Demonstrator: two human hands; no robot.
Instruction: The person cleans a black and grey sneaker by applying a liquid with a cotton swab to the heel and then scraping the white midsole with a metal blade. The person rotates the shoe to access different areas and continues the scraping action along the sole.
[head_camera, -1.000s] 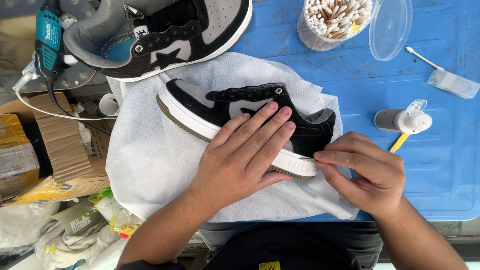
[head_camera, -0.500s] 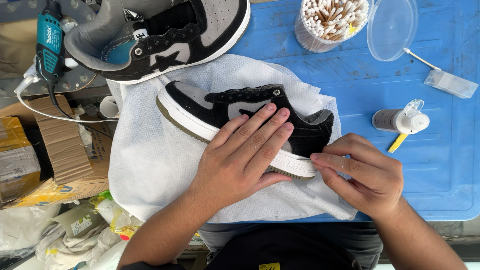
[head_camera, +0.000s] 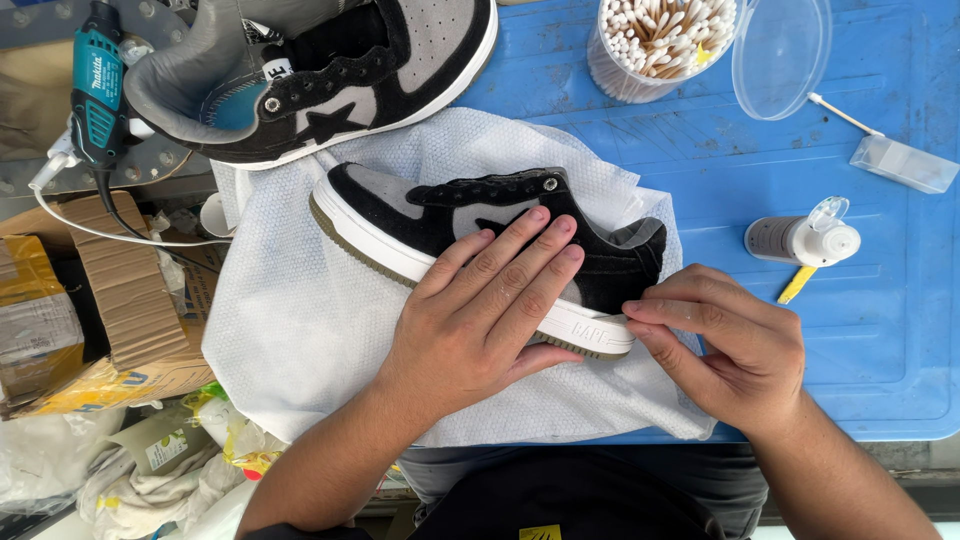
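A black and grey sneaker (head_camera: 420, 215) with a white midsole lies on its side on a white cloth (head_camera: 300, 320). My left hand (head_camera: 480, 310) presses flat on the shoe's side, fingers spread over the upper and midsole. At the shoe's heel, my right hand (head_camera: 730, 345) has its fingertips pinched against the white midsole end. Whether anything small is held in those fingers is hidden. A second matching sneaker (head_camera: 320, 75) rests upright at the top left, partly on the cloth.
A blue plastic surface (head_camera: 880, 330) carries a clear tub of cotton swabs (head_camera: 665, 40), its lid (head_camera: 780, 55), a loose swab, a small clear box (head_camera: 905, 165) and a white squeeze bottle (head_camera: 805, 240). A teal power drill (head_camera: 95, 90), cardboard and bags lie left.
Both hands stay on the shoe. My right hand's fingertips shifted very slightly along the heel end of the midsole; the view moved a little.
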